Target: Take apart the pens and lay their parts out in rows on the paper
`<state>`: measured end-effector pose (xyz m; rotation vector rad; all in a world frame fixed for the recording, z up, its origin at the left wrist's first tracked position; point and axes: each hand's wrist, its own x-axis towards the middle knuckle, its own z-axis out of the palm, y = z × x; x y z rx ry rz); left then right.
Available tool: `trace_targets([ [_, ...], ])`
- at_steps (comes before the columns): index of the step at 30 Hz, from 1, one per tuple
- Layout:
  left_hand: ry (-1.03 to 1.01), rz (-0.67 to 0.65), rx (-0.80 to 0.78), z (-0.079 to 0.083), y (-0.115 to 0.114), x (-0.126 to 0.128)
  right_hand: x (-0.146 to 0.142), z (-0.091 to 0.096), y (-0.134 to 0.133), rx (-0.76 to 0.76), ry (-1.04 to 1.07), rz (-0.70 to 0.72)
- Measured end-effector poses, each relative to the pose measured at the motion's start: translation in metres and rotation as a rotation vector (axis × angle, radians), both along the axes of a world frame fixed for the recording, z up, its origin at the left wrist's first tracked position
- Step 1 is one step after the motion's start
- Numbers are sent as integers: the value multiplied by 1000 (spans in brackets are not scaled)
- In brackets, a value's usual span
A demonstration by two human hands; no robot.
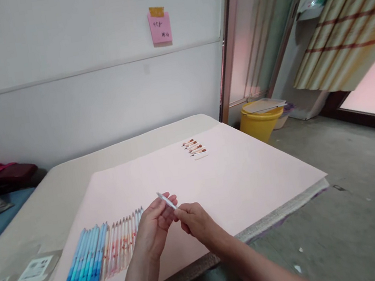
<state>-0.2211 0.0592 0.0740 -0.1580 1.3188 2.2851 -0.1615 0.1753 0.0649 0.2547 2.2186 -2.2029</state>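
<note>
A slim white pen (167,201) is held in the air over the pink sheet, slanting down toward the right. My left hand (153,225) is turned palm up, its thumb against the pen and its fingers curled behind it. At the pen's lower right end, my right hand (197,221) pinches it between thumb and forefinger. Left of my hands lies a row of blue pens (87,256), followed by pale pens with pink and orange patterns (118,244). My left forearm hides part of that row. Farther back lie several short pens with brown ends (195,147).
The pink sheet (249,173) covers much of a beige-topped table (72,174) against a white wall. A clear plastic bag (35,276) with labels lies at left. Beyond the table's right side stands a yellow bucket (259,125). A pink note (160,28) is taped up.
</note>
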Motion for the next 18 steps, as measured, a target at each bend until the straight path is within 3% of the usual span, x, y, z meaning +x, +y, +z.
trace_targets([
  [12, 11, 132, 5, -9, -5, -8, -1, 0, -2, 31, -102, 33],
  [18, -45, 230, -1, -7, -5, -10, 4, 7, 0, 45, 42, 41],
])
